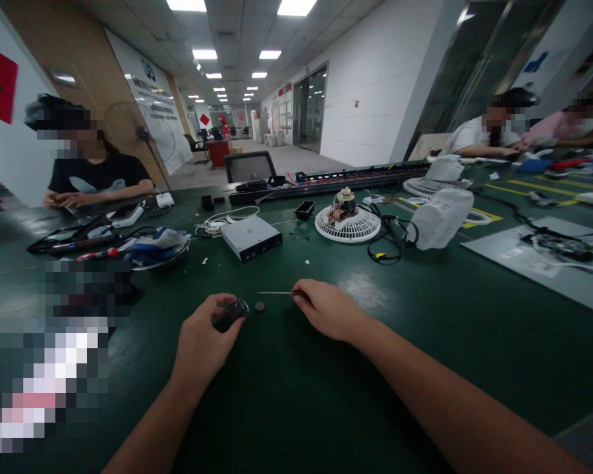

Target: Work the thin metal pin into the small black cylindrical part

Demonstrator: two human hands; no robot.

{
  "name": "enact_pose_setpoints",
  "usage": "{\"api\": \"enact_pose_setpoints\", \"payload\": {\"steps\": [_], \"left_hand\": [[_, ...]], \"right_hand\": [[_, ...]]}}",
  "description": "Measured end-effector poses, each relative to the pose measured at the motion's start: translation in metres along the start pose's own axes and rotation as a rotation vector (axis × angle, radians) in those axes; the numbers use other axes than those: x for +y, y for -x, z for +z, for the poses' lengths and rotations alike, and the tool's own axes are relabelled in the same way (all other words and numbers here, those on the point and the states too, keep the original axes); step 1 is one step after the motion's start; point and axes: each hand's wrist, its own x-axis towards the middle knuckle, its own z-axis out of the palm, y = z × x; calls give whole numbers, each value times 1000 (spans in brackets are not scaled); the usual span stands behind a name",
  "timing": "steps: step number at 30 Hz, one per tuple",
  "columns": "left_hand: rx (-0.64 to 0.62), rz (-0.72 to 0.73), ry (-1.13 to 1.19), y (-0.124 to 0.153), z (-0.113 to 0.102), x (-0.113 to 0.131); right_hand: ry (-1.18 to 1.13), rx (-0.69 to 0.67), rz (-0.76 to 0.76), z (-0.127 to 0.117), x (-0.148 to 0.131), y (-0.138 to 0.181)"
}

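My left hand is closed around a short black cylinder with a shiny rim at its right end, held tilted between thumb and fingers. To the right of that rim, a small dark round cap lies on the green tabletop. My right hand grips a thin screwdriver, its metal shaft pointing left above the cap. Most of the screwdriver's handle is hidden by my fingers. The cylinder's lower end is partly covered by my left thumb and palm.
Beyond my hands sit a white disc drive, a black tray, a white fan grille with a motor and a white housing with black cable. A bowl of tools stands left. Co-workers sit at both sides.
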Motion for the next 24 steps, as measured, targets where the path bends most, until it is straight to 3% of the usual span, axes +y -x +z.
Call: {"api": "enact_pose_setpoints", "payload": {"steps": [4, 7, 11, 18, 21, 24], "left_hand": [[-52, -2, 27, -2, 5, 1], [-89, 33, 82, -3, 8, 2], [-171, 114, 131, -1, 8, 2], [-228, 252, 90, 6, 9, 6], [-139, 262, -15, 6, 11, 5], [-133, 276, -85, 4, 13, 2]], "right_hand": [[-139, 101, 82, 12, -13, -4], [-179, 131, -110, 26, -21, -10], [-155, 18, -287, 39, -23, -19], [-170, -20, -121, 30, -15, -10], [-498, -64, -89, 25, -13, -3], [-815, -43, -99, 26, -13, -1]]}}
